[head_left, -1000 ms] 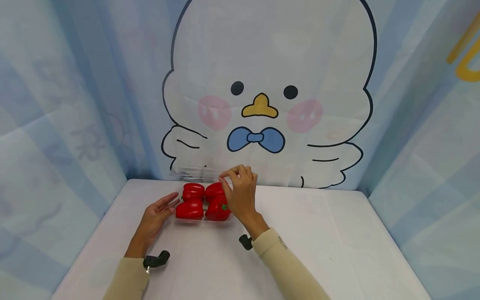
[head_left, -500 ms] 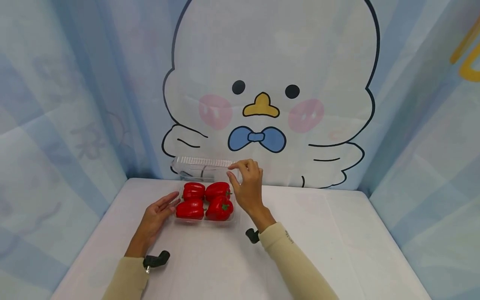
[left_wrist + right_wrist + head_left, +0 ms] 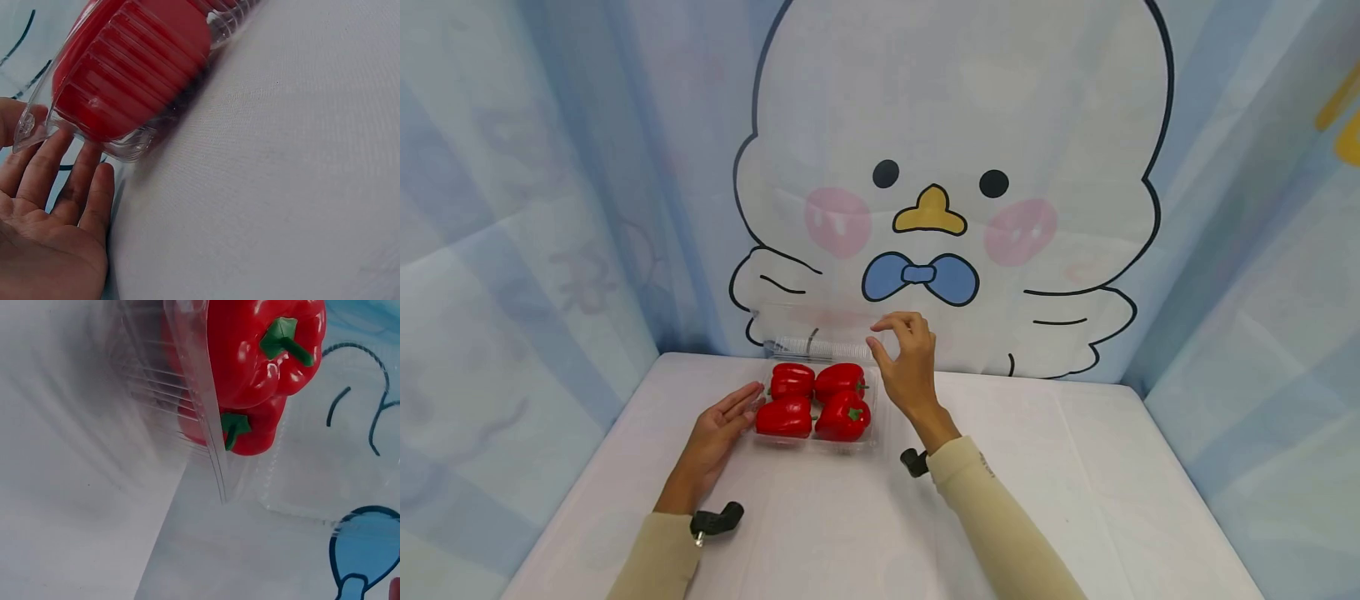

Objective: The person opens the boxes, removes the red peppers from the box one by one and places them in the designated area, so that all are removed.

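A clear plastic clamshell box (image 3: 805, 443) holds several glossy red bell peppers (image 3: 842, 417) with green stems. Its transparent lid (image 3: 820, 346) stands raised at the back against the curtain. My left hand (image 3: 718, 429) lies along the box's left side, fingers straight. In the left wrist view the thumb (image 3: 17, 122) touches the box corner and the fingers (image 3: 44, 172) reach beneath the rim. My right hand (image 3: 910, 362) hovers at the lid's right edge, thumb and index finger bent with a gap between them. Only a sliver of finger (image 3: 395, 590) shows in the right wrist view.
The box stands near the back edge of a white-covered table (image 3: 1000, 500). A curtain with a cartoon chick (image 3: 951, 125) hangs directly behind, and blue-white curtains (image 3: 512, 250) enclose both sides. Each wrist wears a black camera mount (image 3: 717, 519).
The lid has swung up and farther back, toward the curtain. My right hand has moved up and to the right, uncovering the right-hand peppers. My left hand has stayed at the box.
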The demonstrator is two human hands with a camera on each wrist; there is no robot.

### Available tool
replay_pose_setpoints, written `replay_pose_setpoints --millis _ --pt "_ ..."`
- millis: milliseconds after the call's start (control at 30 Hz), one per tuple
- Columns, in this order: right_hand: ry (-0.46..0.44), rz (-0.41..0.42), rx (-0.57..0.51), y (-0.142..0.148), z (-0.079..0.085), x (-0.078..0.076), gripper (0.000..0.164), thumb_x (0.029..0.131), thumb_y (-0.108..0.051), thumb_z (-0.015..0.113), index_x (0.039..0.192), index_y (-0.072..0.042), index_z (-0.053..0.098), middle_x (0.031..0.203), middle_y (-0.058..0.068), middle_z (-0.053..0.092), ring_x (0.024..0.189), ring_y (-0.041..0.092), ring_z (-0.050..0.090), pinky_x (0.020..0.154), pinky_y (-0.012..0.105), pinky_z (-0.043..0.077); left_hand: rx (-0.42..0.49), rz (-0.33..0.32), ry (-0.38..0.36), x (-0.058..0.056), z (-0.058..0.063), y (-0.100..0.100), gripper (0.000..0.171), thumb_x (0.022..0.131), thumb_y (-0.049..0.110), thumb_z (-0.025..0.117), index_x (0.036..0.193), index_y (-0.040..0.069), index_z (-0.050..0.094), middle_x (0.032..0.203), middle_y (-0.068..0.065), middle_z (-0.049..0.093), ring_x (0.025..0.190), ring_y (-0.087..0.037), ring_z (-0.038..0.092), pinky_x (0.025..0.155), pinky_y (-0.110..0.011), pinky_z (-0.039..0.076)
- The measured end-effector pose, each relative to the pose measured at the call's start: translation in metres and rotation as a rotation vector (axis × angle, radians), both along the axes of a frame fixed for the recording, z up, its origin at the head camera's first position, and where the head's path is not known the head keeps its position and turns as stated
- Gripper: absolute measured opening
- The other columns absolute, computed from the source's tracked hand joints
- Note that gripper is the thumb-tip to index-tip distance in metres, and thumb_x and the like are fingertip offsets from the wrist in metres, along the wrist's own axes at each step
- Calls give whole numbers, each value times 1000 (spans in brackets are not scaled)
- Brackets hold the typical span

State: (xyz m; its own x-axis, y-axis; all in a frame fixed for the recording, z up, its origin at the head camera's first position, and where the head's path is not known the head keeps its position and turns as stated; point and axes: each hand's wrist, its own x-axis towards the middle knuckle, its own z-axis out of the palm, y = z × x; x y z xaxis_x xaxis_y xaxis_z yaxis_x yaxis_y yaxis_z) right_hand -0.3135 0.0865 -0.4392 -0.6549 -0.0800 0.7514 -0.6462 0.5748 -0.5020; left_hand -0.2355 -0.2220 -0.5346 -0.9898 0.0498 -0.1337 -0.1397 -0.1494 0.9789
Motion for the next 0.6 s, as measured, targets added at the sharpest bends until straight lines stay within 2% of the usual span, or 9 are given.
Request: replay_pose_setpoints --millis 233,467,600 --pt "-86 8 6 5 -6 -8 25 94 -12 82 117 -9 74 126 12 66 126 31 60 98 51 46 14 0 -3 1 0 1 63 110 12 58 168 12 32 174 -5 35 161 -26 35 113 -20 46" --pt "-165 11 43 9 -16 -14 35 95 -14 81 128 -9 70 130 14 65 118 32 63 99 53 48 25 11 9 1 0 2 63 109 12 59 167 12 33 174 -7 36 159 -26 37 113 -19 47" --pt "-219 16 70 12 -21 -16 39 97 -16 79 133 -9 67 136 14 64 121 33 62 101 53 49 27 14 8 0 0 3 64 109 13 60 167 12 33 173 -6 37 159 -25 37 113 -19 46"
